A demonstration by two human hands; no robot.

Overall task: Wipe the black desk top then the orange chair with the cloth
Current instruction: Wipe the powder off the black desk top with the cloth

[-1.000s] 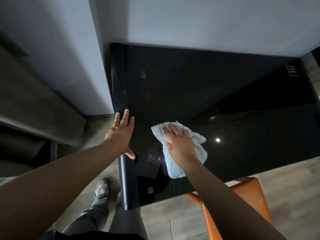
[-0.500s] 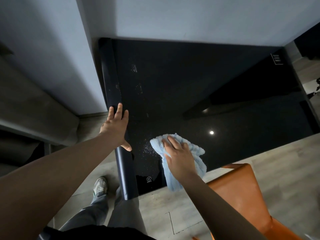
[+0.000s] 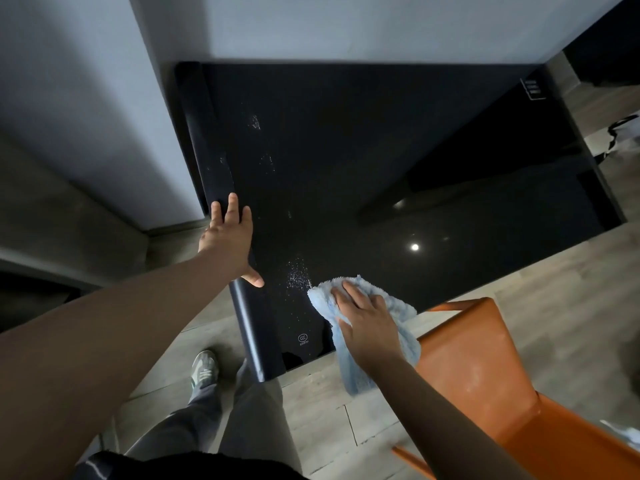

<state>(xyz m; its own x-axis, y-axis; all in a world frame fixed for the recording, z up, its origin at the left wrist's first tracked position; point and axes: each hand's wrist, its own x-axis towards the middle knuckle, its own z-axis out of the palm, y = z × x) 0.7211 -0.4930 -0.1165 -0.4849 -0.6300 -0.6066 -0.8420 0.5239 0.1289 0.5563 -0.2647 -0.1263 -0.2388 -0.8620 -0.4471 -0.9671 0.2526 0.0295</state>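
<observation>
The glossy black desk top [image 3: 363, 161] fills the middle of the head view, with pale speckled smears near its left side. A light blue fluffy cloth [image 3: 403, 336] lies at the desk's near edge and hangs partly over it. My right hand [image 3: 367, 322] presses flat on the cloth, fingers spread. Fingers apart, my left hand [image 3: 230, 242] rests flat on the rounded left edge of the desk and holds nothing. The orange chair [image 3: 485, 372] stands at the lower right, just below the desk's near edge.
A pale wall [image 3: 346, 26] backs the desk, and a wall corner stands at the left. Grey wood floor [image 3: 346, 410] lies below. My legs and a grey shoe [image 3: 204, 370] are beside the desk's near left corner. A white object lies at the right edge.
My right hand has drawn the cloth toward me to the desk's near edge, where it now hangs over. More of the orange chair has come into view. The left hand stays on the desk's edge.
</observation>
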